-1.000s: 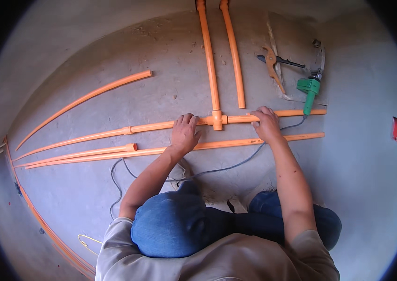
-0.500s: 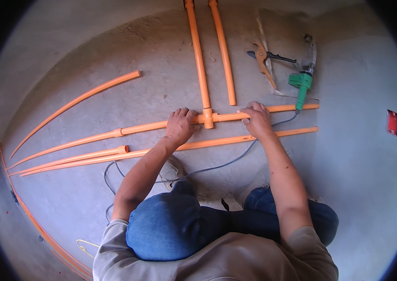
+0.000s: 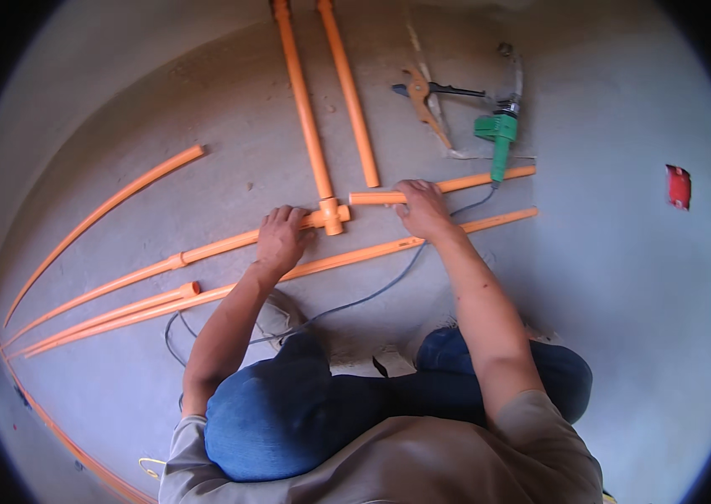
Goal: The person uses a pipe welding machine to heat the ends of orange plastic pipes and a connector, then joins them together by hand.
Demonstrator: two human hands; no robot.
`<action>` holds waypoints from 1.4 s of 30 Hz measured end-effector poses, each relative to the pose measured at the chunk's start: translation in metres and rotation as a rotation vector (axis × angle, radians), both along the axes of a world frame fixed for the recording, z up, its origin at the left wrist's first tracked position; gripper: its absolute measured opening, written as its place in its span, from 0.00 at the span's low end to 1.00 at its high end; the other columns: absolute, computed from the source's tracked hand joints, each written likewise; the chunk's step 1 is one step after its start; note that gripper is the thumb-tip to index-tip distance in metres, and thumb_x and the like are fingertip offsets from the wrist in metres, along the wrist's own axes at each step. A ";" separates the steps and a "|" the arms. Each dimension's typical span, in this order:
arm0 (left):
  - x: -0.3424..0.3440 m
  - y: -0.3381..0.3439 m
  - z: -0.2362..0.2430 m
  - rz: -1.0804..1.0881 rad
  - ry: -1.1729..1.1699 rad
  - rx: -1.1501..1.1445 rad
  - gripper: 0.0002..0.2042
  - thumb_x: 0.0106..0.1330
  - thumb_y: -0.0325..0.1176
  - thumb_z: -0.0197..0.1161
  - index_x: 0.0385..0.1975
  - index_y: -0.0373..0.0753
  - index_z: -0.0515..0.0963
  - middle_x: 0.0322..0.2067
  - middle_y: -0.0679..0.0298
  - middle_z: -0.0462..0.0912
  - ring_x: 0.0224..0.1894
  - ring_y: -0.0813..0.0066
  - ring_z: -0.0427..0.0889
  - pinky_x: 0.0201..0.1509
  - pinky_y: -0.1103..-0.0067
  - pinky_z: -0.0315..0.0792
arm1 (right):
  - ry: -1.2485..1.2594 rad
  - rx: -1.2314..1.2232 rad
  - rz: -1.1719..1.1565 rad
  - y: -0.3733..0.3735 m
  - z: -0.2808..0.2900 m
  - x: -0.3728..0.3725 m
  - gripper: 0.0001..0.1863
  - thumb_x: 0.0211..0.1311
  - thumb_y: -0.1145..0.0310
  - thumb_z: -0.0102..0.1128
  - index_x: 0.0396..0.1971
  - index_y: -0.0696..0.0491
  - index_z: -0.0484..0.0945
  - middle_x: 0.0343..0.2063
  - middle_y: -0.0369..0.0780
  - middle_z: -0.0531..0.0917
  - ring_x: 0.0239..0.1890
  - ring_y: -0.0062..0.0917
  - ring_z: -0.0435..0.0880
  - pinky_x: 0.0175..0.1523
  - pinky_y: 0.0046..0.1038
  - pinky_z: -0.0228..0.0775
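The left hand (image 3: 280, 239) grips the left pipe (image 3: 221, 245) beside an orange fitting (image 3: 333, 217). The right hand (image 3: 424, 210) grips the right pipe (image 3: 473, 181), whose near end sits just beside the fitting, apart from it. A green tool (image 3: 500, 133) lies with its handle end at the right pipe; its grey cord (image 3: 372, 296) passes below the right wrist and crosses the lower pipe (image 3: 347, 260). An orange-brown handle (image 3: 419, 94) lies beyond. The grey floor (image 3: 204, 181) meets a grey wall (image 3: 624, 294) bearing a red box (image 3: 679, 187).
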State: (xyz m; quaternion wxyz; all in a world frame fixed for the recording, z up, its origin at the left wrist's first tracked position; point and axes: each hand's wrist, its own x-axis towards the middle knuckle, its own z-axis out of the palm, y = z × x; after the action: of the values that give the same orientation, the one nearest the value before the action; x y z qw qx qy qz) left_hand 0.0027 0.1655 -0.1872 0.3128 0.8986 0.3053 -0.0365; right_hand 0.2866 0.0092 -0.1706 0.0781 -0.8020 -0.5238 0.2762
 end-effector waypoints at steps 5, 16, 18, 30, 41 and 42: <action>0.002 -0.001 0.001 0.002 0.032 0.008 0.21 0.59 0.37 0.71 0.53 0.42 0.78 0.47 0.58 0.79 0.54 0.55 0.76 0.59 0.63 0.69 | 0.048 -0.212 -0.081 0.013 0.016 0.004 0.17 0.66 0.61 0.63 0.48 0.55 0.75 0.45 0.50 0.85 0.56 0.43 0.80 0.63 0.47 0.63; -0.002 0.002 0.002 0.005 0.018 0.025 0.21 0.59 0.36 0.71 0.53 0.41 0.78 0.49 0.57 0.79 0.55 0.54 0.76 0.60 0.62 0.70 | 0.081 -0.090 -0.061 0.006 0.010 0.002 0.18 0.66 0.63 0.63 0.50 0.56 0.74 0.45 0.52 0.84 0.54 0.46 0.80 0.58 0.47 0.68; -0.003 0.002 0.003 0.011 0.033 0.007 0.21 0.59 0.35 0.70 0.53 0.41 0.77 0.49 0.58 0.79 0.55 0.56 0.76 0.60 0.63 0.70 | 0.079 -0.053 -0.174 0.006 0.007 0.000 0.18 0.64 0.65 0.64 0.50 0.57 0.74 0.46 0.53 0.83 0.53 0.48 0.80 0.58 0.48 0.69; -0.002 0.000 0.007 -0.006 0.032 0.035 0.21 0.58 0.34 0.70 0.53 0.42 0.78 0.49 0.59 0.79 0.54 0.56 0.75 0.60 0.63 0.70 | 0.062 -0.121 -0.441 0.011 0.008 -0.026 0.29 0.53 0.54 0.76 0.45 0.56 0.71 0.37 0.53 0.86 0.44 0.53 0.85 0.48 0.50 0.76; -0.001 0.000 0.006 -0.003 0.055 0.014 0.23 0.58 0.36 0.71 0.54 0.40 0.77 0.49 0.57 0.79 0.55 0.54 0.75 0.61 0.62 0.70 | -0.003 -0.184 -0.504 0.015 -0.001 -0.031 0.27 0.55 0.52 0.73 0.46 0.53 0.74 0.35 0.50 0.87 0.42 0.51 0.87 0.47 0.50 0.78; -0.001 0.000 0.005 -0.005 0.057 0.021 0.23 0.58 0.37 0.71 0.54 0.40 0.77 0.49 0.57 0.79 0.55 0.54 0.76 0.61 0.62 0.70 | -0.011 -0.181 -0.504 0.015 -0.002 -0.031 0.26 0.55 0.52 0.73 0.45 0.54 0.74 0.34 0.51 0.88 0.42 0.51 0.87 0.47 0.50 0.78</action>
State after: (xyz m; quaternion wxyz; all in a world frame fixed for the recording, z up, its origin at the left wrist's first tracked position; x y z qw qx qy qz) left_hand 0.0019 0.1657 -0.1819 0.2944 0.9012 0.3122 -0.0599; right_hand 0.2560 0.0245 -0.1724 0.0695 -0.9123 -0.2813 0.2894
